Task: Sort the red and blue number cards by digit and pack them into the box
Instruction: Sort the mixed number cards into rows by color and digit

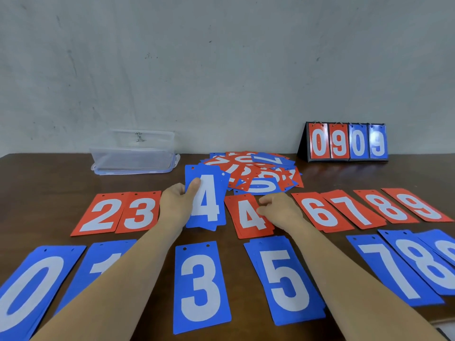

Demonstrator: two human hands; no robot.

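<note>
1. Evidently, blue 4 cards (209, 200) are gripped in the left hand (176, 205), likely for the gap in the blue row (200, 286).
2. The right hand (278, 207) is curled on the red 4 pile (248, 221); grip unclear.
3. The box (134, 153) is kept behind, unfilled.

Left hand (177, 204) grips blue 4 cards (209, 210); right hand (280, 207) touches red 4 card (246, 219).

Both bare forearms reach up from the bottom edge toward mid-frame. The left hand (176, 203) pinches a blue 4 card stack (209, 212), thumb on its face. The right hand (279, 210), just right of center, has its fingers (266, 200) curled downward; whether they grip anything is unclear.
</note>
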